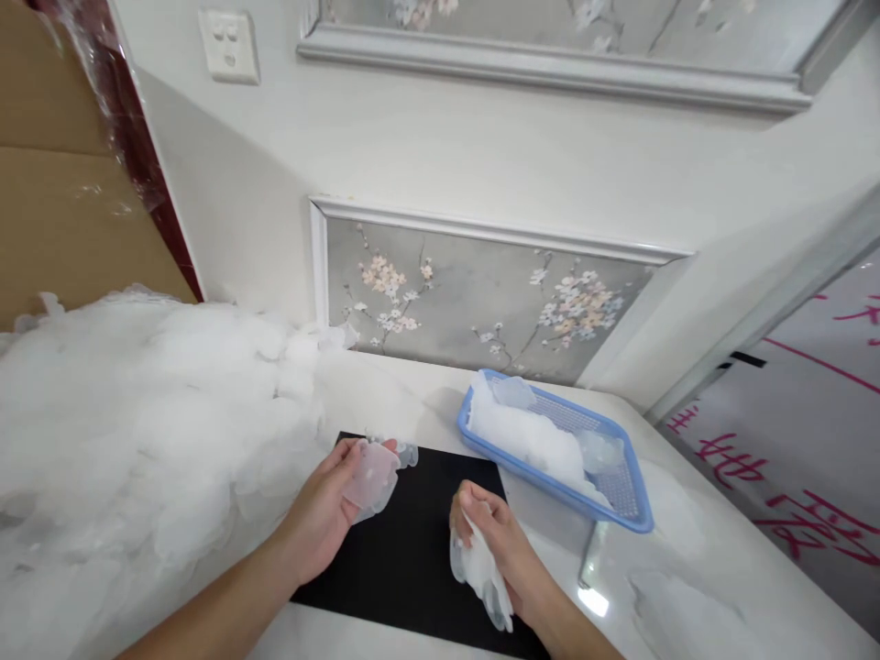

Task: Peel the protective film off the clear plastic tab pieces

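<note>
My left hand [328,509] is closed on a thin translucent plastic piece [371,477] with a wavy edge, pinched between thumb and fingers above the black mat [412,550]. Another clear piece [408,454] shows just beyond those fingertips, over the mat's far edge; whether it touches the hand I cannot tell. At the mat's right side, my right hand [499,541] grips a bunch of similar translucent plastic pieces [479,573], which hang down below the fingers. The two hands are apart.
A large heap of translucent pieces [151,412] covers the left of the white table. Behind my right hand stands a blue plastic basket [643,500] holding more pieces. A flat strip-like object [592,555] lies beside it. A wall with a framed floral panel [446,275] bounds the back.
</note>
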Motion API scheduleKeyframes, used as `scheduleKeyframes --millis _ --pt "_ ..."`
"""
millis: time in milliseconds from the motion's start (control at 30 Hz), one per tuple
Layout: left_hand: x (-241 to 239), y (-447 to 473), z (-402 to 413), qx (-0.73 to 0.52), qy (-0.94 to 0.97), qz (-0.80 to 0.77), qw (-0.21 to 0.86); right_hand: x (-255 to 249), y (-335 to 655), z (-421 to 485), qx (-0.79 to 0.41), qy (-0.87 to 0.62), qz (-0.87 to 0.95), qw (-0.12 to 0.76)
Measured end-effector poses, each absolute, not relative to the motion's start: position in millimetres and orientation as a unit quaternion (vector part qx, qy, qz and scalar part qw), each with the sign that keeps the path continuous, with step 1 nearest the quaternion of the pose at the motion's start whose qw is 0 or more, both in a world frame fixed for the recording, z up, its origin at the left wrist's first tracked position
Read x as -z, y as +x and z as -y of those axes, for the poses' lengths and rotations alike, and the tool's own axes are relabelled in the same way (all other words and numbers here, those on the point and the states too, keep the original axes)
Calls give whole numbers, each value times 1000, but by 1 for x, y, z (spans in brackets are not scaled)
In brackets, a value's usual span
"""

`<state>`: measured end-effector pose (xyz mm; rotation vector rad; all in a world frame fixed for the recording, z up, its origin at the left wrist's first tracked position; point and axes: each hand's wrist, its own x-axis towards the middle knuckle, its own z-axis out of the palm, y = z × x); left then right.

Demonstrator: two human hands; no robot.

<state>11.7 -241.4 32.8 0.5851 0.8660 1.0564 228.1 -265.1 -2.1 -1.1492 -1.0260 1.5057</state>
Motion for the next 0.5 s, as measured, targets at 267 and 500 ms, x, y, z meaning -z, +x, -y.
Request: scheduleKeyframes --millis 267,500 --pt "-23 19 250 -438 187 -304 825 0 220 281 -277 -497 707 420" --pt "-20 21 256 -384 197 -233 872 8 211 289 -94 -416 824 373"
